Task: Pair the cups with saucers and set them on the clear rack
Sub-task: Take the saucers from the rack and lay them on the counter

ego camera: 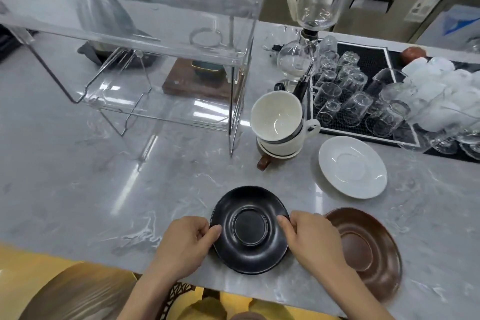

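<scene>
A black saucer (249, 228) sits near the front edge of the marble counter. My left hand (181, 244) grips its left rim and my right hand (311, 239) grips its right rim. A brown saucer (368, 252) lies just to the right of it, and a white saucer (352, 167) lies further back on the right. Stacked cups (278, 125) stand beside the rack's right leg, a white cup on top, tilted, and a brown handle showing at the bottom. The clear rack (145, 23) stands at the back left, both shelves bare.
A black mat (374, 60) with several upturned glasses covers the right side. A glass siphon brewer (309, 41) stands behind the cup stack. A wooden board (179, 83) with a dark object lies behind the rack. The marble counter (78, 176) stretches left.
</scene>
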Demonstrator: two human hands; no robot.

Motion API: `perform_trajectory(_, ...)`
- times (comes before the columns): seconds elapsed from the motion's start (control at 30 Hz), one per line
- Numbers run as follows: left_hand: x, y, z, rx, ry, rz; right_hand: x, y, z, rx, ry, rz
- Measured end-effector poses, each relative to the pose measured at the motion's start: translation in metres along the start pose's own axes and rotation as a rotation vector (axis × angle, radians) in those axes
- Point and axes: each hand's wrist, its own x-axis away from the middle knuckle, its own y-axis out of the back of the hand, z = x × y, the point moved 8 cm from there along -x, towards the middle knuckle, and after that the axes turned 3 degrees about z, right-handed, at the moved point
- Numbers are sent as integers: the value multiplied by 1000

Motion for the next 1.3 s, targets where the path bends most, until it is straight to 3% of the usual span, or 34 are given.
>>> perform_trajectory(0.7, -16, -4, 5, -12, -45, 123, -6, -1, 5, 56, -62, 120)
perform_trajectory(0.9, -10, 2, 4, 37, -4, 57, -4, 3, 6, 31, -74, 129)
perform_trajectory(1.13, 0, 38, -28, 124, -116, -225, 7, 41, 11, -146, 6, -133)
perform_trajectory(1.3, -6, 40, -48, 293, -185, -182, 7, 63, 13, -423, 115, -198)
